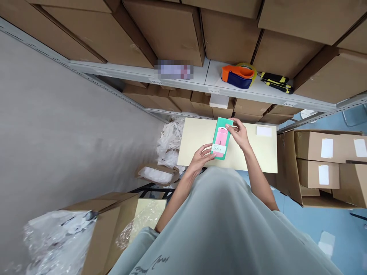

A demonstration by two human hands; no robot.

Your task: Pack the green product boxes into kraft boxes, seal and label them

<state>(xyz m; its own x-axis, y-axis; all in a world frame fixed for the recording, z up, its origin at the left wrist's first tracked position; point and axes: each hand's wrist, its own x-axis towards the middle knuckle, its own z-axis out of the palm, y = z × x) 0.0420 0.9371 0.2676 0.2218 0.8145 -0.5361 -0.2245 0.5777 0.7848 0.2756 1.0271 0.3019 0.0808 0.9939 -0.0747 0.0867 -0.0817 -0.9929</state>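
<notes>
- The small box [221, 138], green with a pink picture and a white sticker near its lower end, is held in the air in front of the person, tilted slightly, over a pale yellow sheet [252, 152].
- The left hand [200, 156] grips the box's lower end, with the fingers curled round its edge.
- The right hand [239, 133] pinches the upper end between fingertips and thumb.
- The pale yellow sheet lies flat beneath both hands. It may be a flattened carton or a large envelope; the view does not settle which. A white label [263, 131] sits near its far right corner.
- Just left of the sheet is a heap of clear plastic bags [170, 141].
- Above, a grey shelf [200, 74] carries an orange and blue tape dispenser [239, 75] and, just beside it, two yellow and black knives [276, 82].
- Brown cartons [169, 30] fill the shelf around these tools.
- To the right, more labelled cartons [318, 156] stand on the blue floor [315, 225].
- A grey wall [57, 126] runs along the left.
</notes>
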